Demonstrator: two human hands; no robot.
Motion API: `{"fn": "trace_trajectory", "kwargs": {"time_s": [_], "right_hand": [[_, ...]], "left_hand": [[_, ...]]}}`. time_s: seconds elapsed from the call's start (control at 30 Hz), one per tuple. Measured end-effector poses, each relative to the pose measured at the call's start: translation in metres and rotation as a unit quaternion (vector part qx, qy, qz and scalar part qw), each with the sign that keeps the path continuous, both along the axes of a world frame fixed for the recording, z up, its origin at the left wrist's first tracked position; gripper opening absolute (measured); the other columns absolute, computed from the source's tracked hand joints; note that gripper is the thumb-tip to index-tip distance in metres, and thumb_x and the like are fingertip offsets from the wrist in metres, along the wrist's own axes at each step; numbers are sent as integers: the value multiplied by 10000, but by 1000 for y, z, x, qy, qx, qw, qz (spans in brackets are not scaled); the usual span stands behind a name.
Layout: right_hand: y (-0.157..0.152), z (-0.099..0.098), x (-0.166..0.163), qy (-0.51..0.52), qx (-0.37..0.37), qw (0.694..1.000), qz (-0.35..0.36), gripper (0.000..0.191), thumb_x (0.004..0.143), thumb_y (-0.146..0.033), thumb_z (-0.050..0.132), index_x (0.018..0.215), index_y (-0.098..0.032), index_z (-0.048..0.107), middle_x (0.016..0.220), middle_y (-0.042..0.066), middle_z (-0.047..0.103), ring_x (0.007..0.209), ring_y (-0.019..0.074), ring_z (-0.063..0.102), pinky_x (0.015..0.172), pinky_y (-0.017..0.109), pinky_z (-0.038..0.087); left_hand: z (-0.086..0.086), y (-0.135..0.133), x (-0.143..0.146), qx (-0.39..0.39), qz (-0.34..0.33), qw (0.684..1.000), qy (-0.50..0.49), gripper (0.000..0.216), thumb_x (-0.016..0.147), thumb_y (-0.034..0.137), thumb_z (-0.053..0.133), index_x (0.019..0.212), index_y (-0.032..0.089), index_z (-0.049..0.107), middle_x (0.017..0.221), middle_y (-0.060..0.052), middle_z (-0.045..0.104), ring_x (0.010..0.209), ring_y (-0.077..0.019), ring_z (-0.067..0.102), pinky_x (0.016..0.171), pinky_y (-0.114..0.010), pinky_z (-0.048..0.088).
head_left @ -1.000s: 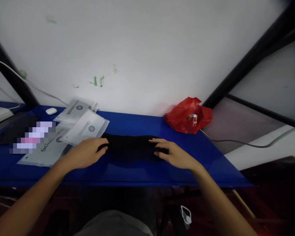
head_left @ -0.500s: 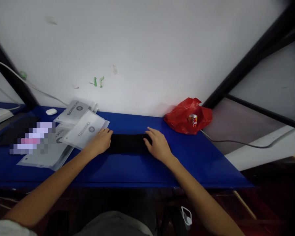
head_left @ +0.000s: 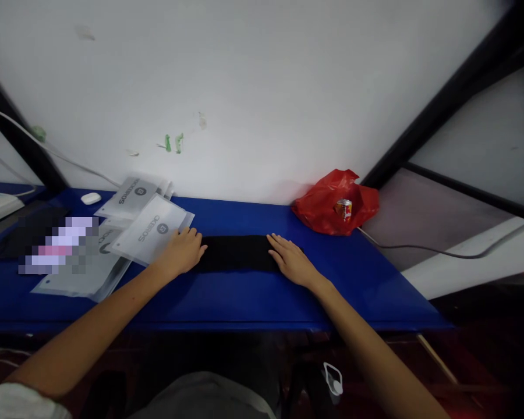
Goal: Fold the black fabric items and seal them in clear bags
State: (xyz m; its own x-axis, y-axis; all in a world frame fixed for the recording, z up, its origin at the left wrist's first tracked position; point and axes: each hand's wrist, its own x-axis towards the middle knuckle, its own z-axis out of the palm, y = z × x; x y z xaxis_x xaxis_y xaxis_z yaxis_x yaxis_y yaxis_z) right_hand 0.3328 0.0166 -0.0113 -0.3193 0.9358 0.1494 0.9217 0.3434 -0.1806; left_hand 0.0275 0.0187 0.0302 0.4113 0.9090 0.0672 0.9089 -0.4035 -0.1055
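Note:
A flat black strip that looks like folded cloth lies lengthwise across the blue table. My left hand rests over its left end, fingers loosely spread and thumb pointing right onto the black material. On the other end, my right hand lies flat with its fingers stretched out to the left. Neither hand grips it. Part of each end is hidden under my hands. Just beside my left hand is a frosted plastic bag with dark lettering.
More frosted bags are piled at the left, near a small white case and a blurred-out patch. A red plastic bag with a small shiny packet sits against the wall at right. A grey cable hangs beyond the blue table.
My right hand has slid to the right and flattened along the black strip, uncovering more of it. My left hand has shifted slightly, with its thumb now out to the right.

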Motion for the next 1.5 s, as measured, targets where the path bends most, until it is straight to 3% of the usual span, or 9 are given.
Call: {"fn": "trace_trajectory", "kwargs": {"time_s": [0.2, 0.33, 0.53, 0.67, 0.8, 1.03, 1.3, 1.4, 1.5], "right_hand": [[19, -3, 19, 9, 19, 1000, -12, 476, 915, -305, 382, 1359, -145, 445, 1398, 140, 453, 1297, 256, 424, 1082, 447, 348], [31, -2, 24, 35, 25, 999, -3, 446, 893, -289, 425, 1318, -174, 496, 1355, 116, 512, 1263, 255, 468, 1063, 468, 373], [24, 13, 13, 30, 14, 999, 1, 402, 863, -267, 488, 1244, -164, 562, 1264, 119, 593, 1166, 268, 555, 1000, 461, 435], [12, 24, -3, 45, 5, 998, 36, 374, 877, -368, 496, 1194, -198, 599, 1192, 94, 641, 1100, 266, 595, 958, 451, 466], [11, 21, -9, 97, 31, 995, 7, 421, 915, -424, 413, 1206, -175, 586, 1227, 109, 619, 1159, 254, 557, 1005, 454, 428], [19, -5, -1, 114, 39, 993, 5, 436, 923, -424, 388, 1193, -151, 594, 1277, 143, 578, 1217, 257, 512, 1042, 474, 388], [17, -9, -1, 122, 36, 992, 6, 453, 923, -432, 381, 1185, -136, 603, 1294, 160, 559, 1250, 262, 478, 1062, 477, 361], [17, -11, 0, 130, 39, 991, 6, 438, 917, -439, 390, 1192, -169, 599, 1305, 145, 554, 1250, 265, 478, 1051, 499, 366], [18, -12, 1, 126, 36, 991, 4, 428, 917, -436, 391, 1196, -184, 596, 1311, 134, 550, 1254, 263, 474, 1053, 503, 363]], "left_hand": [[16, -11, -2, -173, 61, 980, -79, 490, 804, 545, 478, 1030, 130, 609, 1032, -149, 653, 926, -307, 612, 690, -346, 448], [12, -25, -2, -234, 54, 957, -160, 440, 750, 573, 504, 881, 178, 646, 897, -108, 686, 805, -269, 641, 608, -312, 433], [11, -32, -14, -189, 63, 950, -241, 273, 770, 419, 489, 843, 188, 615, 798, -73, 679, 733, -237, 637, 592, -305, 431], [26, -17, -38, -127, 138, 948, -259, 277, 777, 390, 485, 923, 180, 589, 881, -95, 675, 794, -248, 634, 645, -327, 461], [40, -4, -55, -78, 190, 945, -253, 275, 760, 403, 513, 908, 186, 594, 919, -106, 671, 846, -269, 631, 680, -346, 469], [47, 1, -49, -121, 173, 932, -295, 316, 733, 469, 539, 837, 181, 618, 968, -107, 675, 870, -256, 637, 690, -328, 481], [52, 6, -16, -173, 138, 890, -398, 432, 757, 473, 558, 1073, 180, 598, 923, -84, 682, 756, -213, 652, 620, -308, 490], [40, 1, 2, -220, 74, 873, -429, 519, 813, 444, 517, 1254, 175, 467, 957, -70, 672, 802, -193, 650, 699, -314, 508], [17, -7, 13, -190, -4, 912, -363, 451, 824, 392, 519, 1222, 180, 503, 1068, -79, 635, 970, -209, 604, 844, -339, 480]]}}
